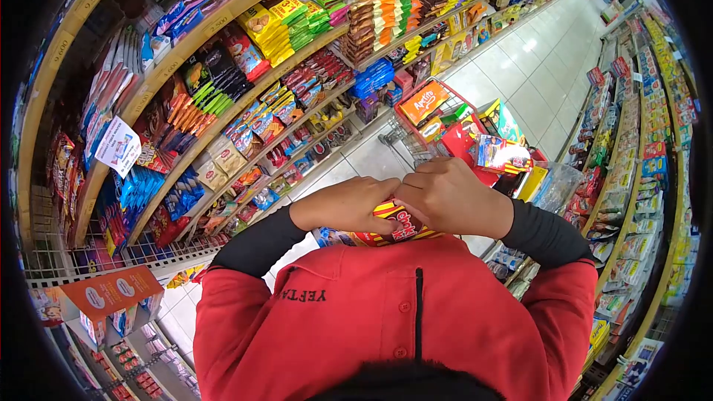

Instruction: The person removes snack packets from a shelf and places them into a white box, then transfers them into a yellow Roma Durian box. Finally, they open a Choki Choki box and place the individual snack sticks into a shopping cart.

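Note:
Close to my chest is a red, yellow-striped snack box (pixel 405 224) with large lettering on its side. My left hand (pixel 355 204) grips it from the left, thumb along its face and fingertips at the top edge. From the other side my right hand (pixel 451 194) curls over the top, its knuckles bent and fingertips meeting those of the left. Part of the box's top is hidden behind the fingers. A blue and white packet (pixel 334 238) shows just left of the box; what it rests on is hidden.
Ahead stands a shopping cart (pixel 401 141) loaded with an orange box (pixel 427 102), a red box (pixel 460 142) and other packs. Shelves of packaged snacks (pixel 286 18) rise on the left. More stocked shelves (pixel 631 200) line the right. A tiled aisle (pixel 520 59) runs between them.

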The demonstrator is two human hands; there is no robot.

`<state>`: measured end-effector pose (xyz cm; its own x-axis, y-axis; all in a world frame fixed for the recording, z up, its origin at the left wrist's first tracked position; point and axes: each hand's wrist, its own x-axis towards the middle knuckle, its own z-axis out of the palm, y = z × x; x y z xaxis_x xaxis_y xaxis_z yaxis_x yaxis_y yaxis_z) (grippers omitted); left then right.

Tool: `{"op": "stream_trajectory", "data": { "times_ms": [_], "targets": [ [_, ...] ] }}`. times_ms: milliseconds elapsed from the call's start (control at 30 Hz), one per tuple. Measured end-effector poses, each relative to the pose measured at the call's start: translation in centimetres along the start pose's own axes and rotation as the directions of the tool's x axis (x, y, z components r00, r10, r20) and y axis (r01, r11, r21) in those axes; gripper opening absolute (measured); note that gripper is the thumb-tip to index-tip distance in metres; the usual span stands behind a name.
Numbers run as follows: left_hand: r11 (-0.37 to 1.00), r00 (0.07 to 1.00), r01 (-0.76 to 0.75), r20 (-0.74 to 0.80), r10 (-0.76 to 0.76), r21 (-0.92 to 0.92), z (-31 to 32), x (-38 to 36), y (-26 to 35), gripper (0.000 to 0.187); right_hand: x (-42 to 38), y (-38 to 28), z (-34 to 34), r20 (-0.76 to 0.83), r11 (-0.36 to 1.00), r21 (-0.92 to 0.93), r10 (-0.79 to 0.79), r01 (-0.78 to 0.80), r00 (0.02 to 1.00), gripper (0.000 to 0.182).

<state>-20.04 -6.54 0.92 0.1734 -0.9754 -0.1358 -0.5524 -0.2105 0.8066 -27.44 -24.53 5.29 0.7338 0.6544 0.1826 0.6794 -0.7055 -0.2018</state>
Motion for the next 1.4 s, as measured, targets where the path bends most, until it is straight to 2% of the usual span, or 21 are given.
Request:
{"op": "stream_trajectory", "data": {
  "times_ms": [167,267,400,467,533,700,800,900,1000,1067,1133,1267,1400],
  "targets": [
    [0.998,1.000,0.005,0.011,-0.005,-0.058,0.3,0.0,0.2,0.046,-0.3,-0.2,-0.1,-0.054,0.995,0.097,0.010,-0.004,0.998,0.019],
    [0.998,0.999,0.028,0.031,-0.026,-0.062,0.5,0.0,0.3,0.047,-0.6,-0.6,-0.1,-0.047,0.998,0.051,0.023,-0.020,0.999,0.013],
    [0.997,0.998,0.055,-0.026,-0.054,0.054,-0.1,-0.5,1.9,0.053,-1.0,-1.1,-1.5,-0.017,0.985,0.133,0.116,-0.112,0.993,0.016],
    [0.992,0.995,0.083,-0.066,-0.077,0.096,-0.6,-0.7,2.8,0.056,-1.2,-1.3,-1.7,-0.112,0.985,0.157,0.090,-0.072,0.990,0.018],
    [0.977,0.987,0.107,-0.140,-0.081,0.187,-0.9,-0.9,3.4,0.059,-1.2,-1.7,-2.2,-0.140,0.982,0.171,0.098,-0.074,0.985,0.020],
    [0.975,0.983,0.100,-0.170,-0.066,0.200,-0.8,-1.5,4.7,0.060,-1.4,-2.4,-2.4,-0.183,0.971,0.204,0.164,-0.125,0.969,0.026],
    [0.977,0.986,0.088,-0.159,-0.057,0.195,-1.0,-1.7,4.9,0.060,-1.5,-2.4,-2.7,-0.139,0.966,0.216,0.172,-0.140,0.975,0.023],
    [0.985,0.991,0.057,-0.130,-0.035,0.166,-0.8,-2.0,4.6,0.059,-1.6,-2.3,-2.8,-0.069,0.970,0.225,0.104,-0.086,0.992,0.025],
    [0.991,0.993,0.043,-0.115,-0.029,0.125,-0.4,-2.1,4.3,0.057,-1.9,-2.1,-2.5,-0.036,0.953,0.296,0.083,-0.069,0.996,0.026],
    [0.993,0.994,0.051,-0.106,-0.040,0.104,-0.1,-2.0,4.0,0.056,-2.0,-1.8,-2.4,0.042,0.926,0.364,0.091,-0.101,0.995,0.024],
    [0.998,0.992,-0.007,-0.126,0.016,0.070,0.2,-2.0,3.6,0.054,-2.1,-1.6,-2.0,0.057,0.920,0.381,0.078,-0.094,0.995,0.022],
    [0.997,0.996,0.032,-0.085,-0.026,0.069,0.5,-1.9,3.3,0.052,-1.9,-1.4,-1.8,0.119,0.900,0.426,0.049,-0.096,0.992,0.019],
    [0.998,0.994,0.053,-0.093,-0.050,0.027,0.9,-2.1,2.9,0.054,-2.0,-1.4,-1.4,0.165,0.913,0.394,0.045,-0.108,0.985,0.020]
  ]
}}
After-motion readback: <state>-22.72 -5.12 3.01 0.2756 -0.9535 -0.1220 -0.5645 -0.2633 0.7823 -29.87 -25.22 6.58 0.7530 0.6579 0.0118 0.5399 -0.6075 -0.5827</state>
